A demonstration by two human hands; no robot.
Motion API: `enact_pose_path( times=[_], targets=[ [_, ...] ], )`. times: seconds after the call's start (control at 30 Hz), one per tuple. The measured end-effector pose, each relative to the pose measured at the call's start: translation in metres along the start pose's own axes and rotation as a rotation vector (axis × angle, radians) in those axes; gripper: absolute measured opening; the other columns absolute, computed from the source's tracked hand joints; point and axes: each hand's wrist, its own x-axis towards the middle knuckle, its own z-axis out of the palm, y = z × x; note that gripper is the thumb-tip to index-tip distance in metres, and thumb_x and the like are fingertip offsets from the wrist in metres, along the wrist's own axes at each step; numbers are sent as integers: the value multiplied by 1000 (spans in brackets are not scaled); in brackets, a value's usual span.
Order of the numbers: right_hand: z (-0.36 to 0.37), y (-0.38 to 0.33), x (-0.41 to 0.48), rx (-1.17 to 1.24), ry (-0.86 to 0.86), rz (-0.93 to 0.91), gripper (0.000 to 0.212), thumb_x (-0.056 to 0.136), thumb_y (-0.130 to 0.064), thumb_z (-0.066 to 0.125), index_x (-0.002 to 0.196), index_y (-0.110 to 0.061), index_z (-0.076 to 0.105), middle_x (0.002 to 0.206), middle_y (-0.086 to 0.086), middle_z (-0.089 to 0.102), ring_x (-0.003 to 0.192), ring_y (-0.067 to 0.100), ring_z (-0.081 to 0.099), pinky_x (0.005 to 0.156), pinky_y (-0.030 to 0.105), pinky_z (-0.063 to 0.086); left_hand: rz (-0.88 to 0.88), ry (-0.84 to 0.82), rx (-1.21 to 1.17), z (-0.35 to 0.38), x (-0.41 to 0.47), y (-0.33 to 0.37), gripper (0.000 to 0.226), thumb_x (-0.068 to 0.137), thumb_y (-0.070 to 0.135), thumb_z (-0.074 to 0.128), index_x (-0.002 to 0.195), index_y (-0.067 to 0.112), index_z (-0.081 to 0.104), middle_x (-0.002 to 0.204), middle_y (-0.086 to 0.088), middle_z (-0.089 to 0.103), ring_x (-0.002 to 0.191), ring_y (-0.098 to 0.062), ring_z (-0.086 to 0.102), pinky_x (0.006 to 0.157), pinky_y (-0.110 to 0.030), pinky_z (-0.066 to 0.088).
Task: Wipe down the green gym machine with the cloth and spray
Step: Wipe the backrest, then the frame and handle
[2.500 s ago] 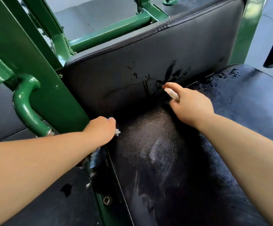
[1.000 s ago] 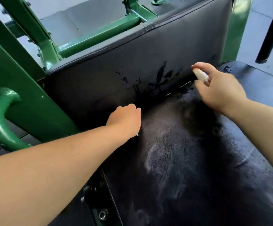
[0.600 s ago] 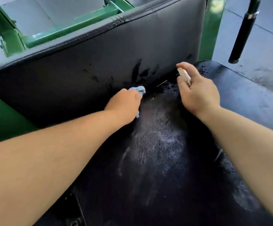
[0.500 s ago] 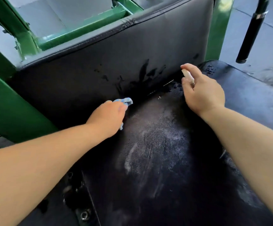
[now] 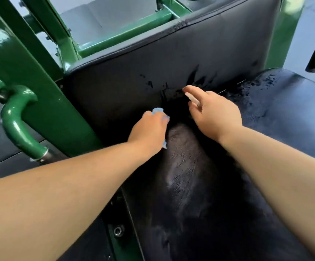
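Head view | my left hand (image 5: 149, 132) gripped soft blue cloth (image 5: 157, 110), bunched, at back pad (image 5: 171, 59) base | right hand (image 5: 215, 113) gripped light, stiff spray bottle (image 5: 191, 97)

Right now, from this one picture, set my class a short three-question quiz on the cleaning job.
1. Which hand grips the blue cloth? A left; B right.
2. True or false: wet splashes mark the back pad.
3. Fill in: the right hand holds a small white ____.
Key: 1 A, the left hand; 2 true; 3 spray bottle.
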Motion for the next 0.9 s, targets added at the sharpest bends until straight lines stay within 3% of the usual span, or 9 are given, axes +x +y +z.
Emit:
enact_pose_path(
  times=[0.17, 0.23, 0.33, 0.43, 0.57, 0.67, 0.77, 0.9],
  targets=[
    [-44, 81, 7, -116, 94, 113, 47, 97, -29, 41, 141, -46, 35, 111, 6, 56, 102, 34, 55, 71, 36, 39, -11, -68, -10, 8, 71, 97, 17, 97, 13, 48, 111, 7, 56, 111, -14, 53, 103, -31, 52, 76, -38, 43],
    [-58, 114, 7, -161, 98, 199, 49, 97, -28, 41, 142, -45, 34, 115, 10, 55, 106, 36, 53, 74, 39, 41, 74, -68, 23, 9, 94, 131, 19, 92, 11, 53, 110, 5, 54, 108, -13, 50, 107, -32, 51, 74, -35, 38],
    [-65, 142, 5, -122, 139, 285, 48, 98, -29, 39, 143, -45, 32, 117, 10, 56, 108, 34, 53, 75, 39, 40, 227, -47, -60, 14, 132, 173, 19, 96, 9, 43, 112, 3, 53, 103, -7, 52, 109, -34, 51, 76, -37, 37],
    [-56, 138, 7, -175, 148, 223, 48, 98, -32, 38, 143, -48, 32, 113, 5, 55, 106, 32, 54, 73, 38, 40, 252, -74, -145, 17, 151, 170, 21, 98, 15, 43, 113, 9, 57, 118, -8, 56, 105, -33, 55, 78, -34, 43],
    [-56, 141, 4, -123, 178, 269, 47, 98, -33, 41, 142, -48, 35, 108, 5, 56, 103, 33, 56, 71, 38, 41, 123, -69, -206, 26, 115, 115, 28, 99, 30, 38, 94, 21, 64, 96, -3, 69, 88, -26, 65, 80, -36, 50],
    [-59, 138, 4, -121, 161, 275, 47, 98, -34, 40, 142, -49, 35, 105, 3, 55, 102, 32, 56, 67, 36, 37, 41, -48, -52, 19, 70, 73, 29, 102, 34, 34, 107, 23, 60, 98, -6, 58, 90, -26, 58, 75, -34, 45],
    [-62, 135, 5, -103, 156, 274, 46, 99, -34, 40, 142, -49, 34, 107, 3, 56, 104, 32, 56, 72, 38, 42, 15, -18, 24, 15, 65, 69, 36, 102, 37, 32, 123, 17, 54, 110, -11, 54, 99, -31, 55, 75, -34, 39],
    [-74, 150, 7, -61, 201, 320, 45, 100, -30, 41, 141, -46, 35, 114, 7, 56, 105, 34, 54, 77, 39, 40, 147, 8, 76, 19, 94, 114, 21, 99, 22, 45, 115, 13, 55, 103, -3, 44, 100, -28, 52, 81, -41, 47]
  ],
)
